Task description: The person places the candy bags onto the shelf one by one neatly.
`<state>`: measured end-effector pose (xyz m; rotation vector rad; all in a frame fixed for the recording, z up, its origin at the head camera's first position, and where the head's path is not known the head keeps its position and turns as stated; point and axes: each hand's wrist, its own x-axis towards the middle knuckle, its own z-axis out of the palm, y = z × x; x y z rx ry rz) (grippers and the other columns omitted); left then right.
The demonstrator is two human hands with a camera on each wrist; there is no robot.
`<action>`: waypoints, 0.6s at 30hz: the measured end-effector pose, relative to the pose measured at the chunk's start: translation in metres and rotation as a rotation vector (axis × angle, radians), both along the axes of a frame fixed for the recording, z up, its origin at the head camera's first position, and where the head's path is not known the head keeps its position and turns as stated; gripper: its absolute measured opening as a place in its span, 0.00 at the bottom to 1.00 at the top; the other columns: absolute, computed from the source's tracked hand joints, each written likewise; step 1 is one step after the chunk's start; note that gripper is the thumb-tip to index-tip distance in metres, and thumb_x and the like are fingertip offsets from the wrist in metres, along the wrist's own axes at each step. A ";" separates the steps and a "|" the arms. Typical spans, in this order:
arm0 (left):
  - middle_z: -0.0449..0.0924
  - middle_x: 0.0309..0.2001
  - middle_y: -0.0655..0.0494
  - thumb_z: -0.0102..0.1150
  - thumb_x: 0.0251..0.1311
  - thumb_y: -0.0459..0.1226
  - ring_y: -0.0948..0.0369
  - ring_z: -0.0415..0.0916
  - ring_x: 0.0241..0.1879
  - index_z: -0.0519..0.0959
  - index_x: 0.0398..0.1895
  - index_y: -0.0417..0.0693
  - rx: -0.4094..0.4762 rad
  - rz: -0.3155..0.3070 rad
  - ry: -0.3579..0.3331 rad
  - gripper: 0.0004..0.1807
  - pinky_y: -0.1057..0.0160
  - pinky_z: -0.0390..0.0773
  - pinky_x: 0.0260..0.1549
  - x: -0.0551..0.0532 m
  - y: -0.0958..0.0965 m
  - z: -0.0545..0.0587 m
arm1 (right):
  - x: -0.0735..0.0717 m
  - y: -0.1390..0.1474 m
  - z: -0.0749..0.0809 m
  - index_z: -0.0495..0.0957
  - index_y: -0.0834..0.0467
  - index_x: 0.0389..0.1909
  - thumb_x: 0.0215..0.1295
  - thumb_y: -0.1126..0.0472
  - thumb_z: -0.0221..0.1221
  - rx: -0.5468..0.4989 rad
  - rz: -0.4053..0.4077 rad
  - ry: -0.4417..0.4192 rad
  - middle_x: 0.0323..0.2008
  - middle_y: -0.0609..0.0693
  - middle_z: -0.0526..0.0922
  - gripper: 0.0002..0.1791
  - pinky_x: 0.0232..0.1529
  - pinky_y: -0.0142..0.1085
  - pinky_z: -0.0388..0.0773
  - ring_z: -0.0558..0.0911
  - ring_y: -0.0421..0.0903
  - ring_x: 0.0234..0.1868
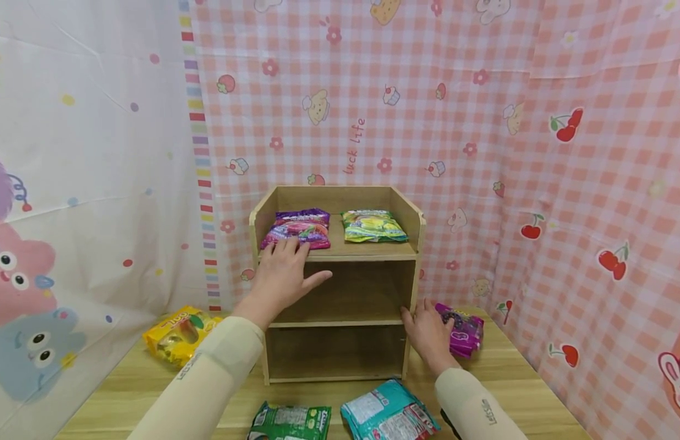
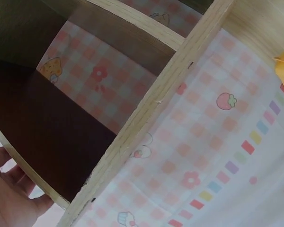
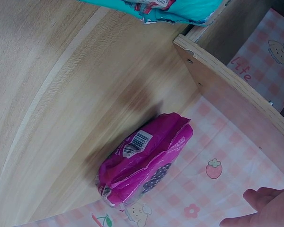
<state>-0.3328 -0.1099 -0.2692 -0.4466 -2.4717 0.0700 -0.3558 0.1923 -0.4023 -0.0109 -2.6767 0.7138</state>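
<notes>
A small wooden shelf [image 1: 340,324] stands on the table, with a purple candy bag [image 1: 303,226] at left on its top tier and a yellow-green candy bag [image 1: 373,226] at right. My left hand [image 1: 282,272] reaches to the top tier's front edge. Its extended fingertips overlap the purple bag's front edge, and the thumb is spread to the right; firm contact cannot be made out. Beside the shelf's right side panel [image 3: 246,97] is my right hand [image 1: 428,336], fingers extended and thumb near the front edge. Behind that hand a magenta grape candy bag [image 3: 144,158] lies on the table, partly hidden in the head view.
At left on the table lies a yellow candy bag [image 1: 183,336]. Before the shelf are a green bag [image 1: 290,421] and a teal bag [image 1: 389,412]. Patterned cloth [image 1: 351,91] hangs behind and on both sides.
</notes>
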 end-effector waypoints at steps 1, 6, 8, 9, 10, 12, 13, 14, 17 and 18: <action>0.69 0.62 0.40 0.41 0.62 0.71 0.45 0.65 0.64 0.70 0.68 0.42 0.001 -0.006 0.005 0.47 0.42 0.64 0.62 0.000 -0.001 0.000 | 0.000 0.000 0.000 0.60 0.71 0.71 0.76 0.45 0.46 -0.001 0.000 0.001 0.73 0.67 0.57 0.37 0.65 0.72 0.35 0.58 0.67 0.72; 0.71 0.58 0.39 0.48 0.62 0.69 0.44 0.68 0.59 0.75 0.62 0.41 0.047 -0.069 0.086 0.44 0.44 0.68 0.59 -0.002 -0.003 -0.001 | 0.001 -0.001 0.001 0.60 0.71 0.71 0.76 0.45 0.47 -0.009 0.001 0.008 0.72 0.67 0.57 0.37 0.65 0.73 0.35 0.58 0.67 0.72; 0.72 0.56 0.40 0.51 0.62 0.67 0.44 0.70 0.57 0.77 0.59 0.40 0.067 -0.092 0.130 0.41 0.45 0.70 0.57 -0.002 -0.004 -0.002 | 0.001 -0.001 0.001 0.61 0.71 0.71 0.75 0.45 0.47 -0.010 0.001 0.009 0.72 0.67 0.58 0.37 0.65 0.72 0.36 0.58 0.66 0.72; 0.73 0.55 0.40 0.52 0.62 0.67 0.44 0.70 0.56 0.78 0.57 0.40 0.072 -0.102 0.153 0.40 0.45 0.71 0.56 -0.002 -0.004 -0.002 | 0.001 -0.001 0.002 0.61 0.71 0.71 0.75 0.45 0.47 -0.009 0.001 0.011 0.72 0.67 0.58 0.37 0.65 0.73 0.36 0.59 0.66 0.72; 0.73 0.55 0.40 0.53 0.62 0.67 0.44 0.71 0.55 0.79 0.56 0.40 0.074 -0.105 0.167 0.40 0.45 0.71 0.55 -0.003 -0.005 -0.002 | 0.002 -0.001 0.002 0.61 0.71 0.71 0.76 0.45 0.47 -0.007 0.000 0.012 0.72 0.67 0.58 0.37 0.65 0.73 0.36 0.59 0.66 0.72; 0.73 0.54 0.40 0.53 0.62 0.66 0.45 0.70 0.55 0.79 0.56 0.41 0.066 -0.100 0.182 0.39 0.46 0.71 0.55 -0.003 -0.006 -0.003 | 0.002 -0.001 0.002 0.61 0.71 0.71 0.76 0.45 0.47 -0.006 0.000 0.013 0.72 0.67 0.58 0.37 0.65 0.73 0.36 0.59 0.66 0.71; 0.73 0.55 0.40 0.53 0.62 0.67 0.45 0.70 0.56 0.79 0.56 0.41 0.060 -0.094 0.182 0.39 0.46 0.70 0.56 -0.003 -0.006 -0.003 | 0.002 -0.001 0.002 0.61 0.71 0.71 0.76 0.45 0.47 -0.004 0.000 0.013 0.72 0.67 0.58 0.37 0.64 0.73 0.36 0.59 0.66 0.71; 0.73 0.55 0.40 0.52 0.62 0.67 0.45 0.69 0.56 0.78 0.57 0.41 0.053 -0.086 0.180 0.40 0.46 0.69 0.57 -0.003 -0.006 -0.003 | 0.002 -0.001 0.002 0.60 0.71 0.71 0.76 0.45 0.47 -0.002 0.000 0.013 0.72 0.67 0.58 0.37 0.64 0.73 0.36 0.59 0.66 0.71; 0.71 0.56 0.40 0.49 0.62 0.69 0.46 0.67 0.58 0.77 0.59 0.42 0.033 -0.055 0.149 0.42 0.45 0.67 0.58 -0.004 -0.006 -0.003 | 0.002 -0.001 0.002 0.60 0.71 0.71 0.76 0.45 0.47 -0.002 0.001 0.011 0.72 0.67 0.58 0.37 0.64 0.73 0.36 0.59 0.66 0.71; 0.71 0.57 0.40 0.48 0.61 0.69 0.46 0.67 0.58 0.76 0.60 0.42 0.028 -0.043 0.136 0.43 0.45 0.67 0.58 -0.004 -0.006 -0.003 | 0.002 -0.001 0.002 0.60 0.71 0.71 0.76 0.45 0.47 -0.001 0.001 0.010 0.72 0.67 0.58 0.37 0.64 0.73 0.36 0.59 0.66 0.71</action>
